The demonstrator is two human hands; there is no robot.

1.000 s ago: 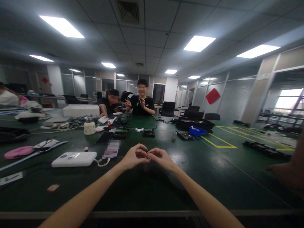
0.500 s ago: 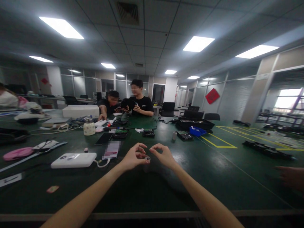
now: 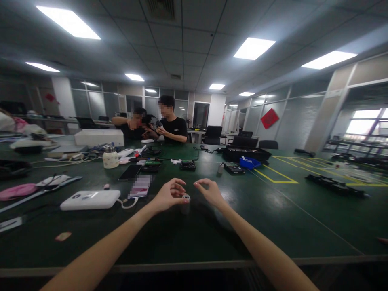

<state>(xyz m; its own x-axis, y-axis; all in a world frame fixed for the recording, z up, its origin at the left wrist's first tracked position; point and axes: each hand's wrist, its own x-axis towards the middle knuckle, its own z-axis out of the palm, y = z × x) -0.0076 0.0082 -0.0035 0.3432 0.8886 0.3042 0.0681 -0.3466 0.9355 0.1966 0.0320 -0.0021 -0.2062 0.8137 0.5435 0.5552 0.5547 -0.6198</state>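
A small pale cylinder [image 3: 185,208] with holes in its top stands upright on the green table [image 3: 281,230]. My left hand [image 3: 168,197] is curled at the cylinder's upper end, the thumb against its near rim and other fingertips at the far side. To the right and slightly higher, my right hand [image 3: 209,193] is raised off the table, its thumb and index finger pinched together. Whatever lies in that pinch is too small to make out. The right hand does not touch the cylinder.
A white power bank [image 3: 91,200] and a phone [image 3: 140,188] lie left. Ahead are circuit boards [image 3: 188,165], a hard drive [image 3: 234,168], another small cylinder [image 3: 220,168] and a blue tray [image 3: 250,162]. Two people [image 3: 172,127] are across the table.
My right hand's fingertips have drawn slightly away from the left hand and closed tighter. The left hand stays at the cylinder. Another person's hand at the right edge has mostly left view.
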